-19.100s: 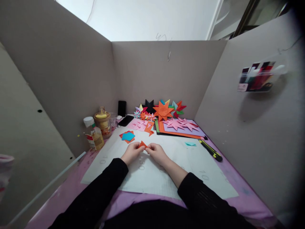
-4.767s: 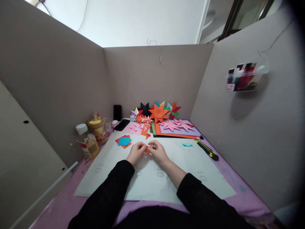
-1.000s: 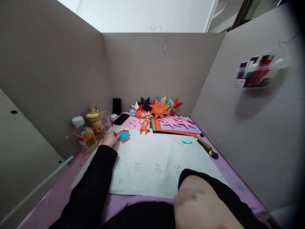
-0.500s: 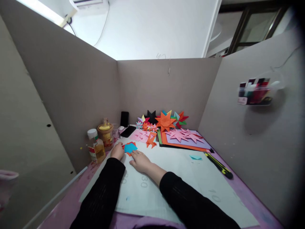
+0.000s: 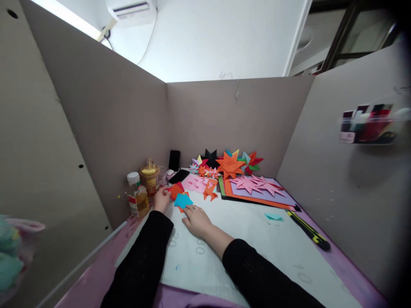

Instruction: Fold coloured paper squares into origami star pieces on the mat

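Note:
My left hand (image 5: 162,200) has its fingertips closed on the left edge of some orange-red paper (image 5: 176,190), which fans out with a darker red piece behind it. Just in front lies a bright blue piece of paper (image 5: 183,200) with a bit of orange showing beneath. My right hand (image 5: 198,220) rests flat on the white sheet, fingers stretched out, fingertips at the blue paper's lower right edge. Pink paper pieces (image 5: 193,184) and a folded orange paper piece (image 5: 210,189) lie beyond.
At the left stand a bottle of yellowish liquid (image 5: 138,199) and a yellow-lidded jar (image 5: 150,177). Folded paper stars (image 5: 230,164) line the back, beside stacked coloured sheets (image 5: 263,199). A black-and-yellow utility knife (image 5: 310,231) and folded light-blue paper (image 5: 273,217) lie right.
My left hand has drawn the orange-red paper back and away from the blue one, exposing more of it. My right hand stays at the blue paper. The whole view has shifted slightly.

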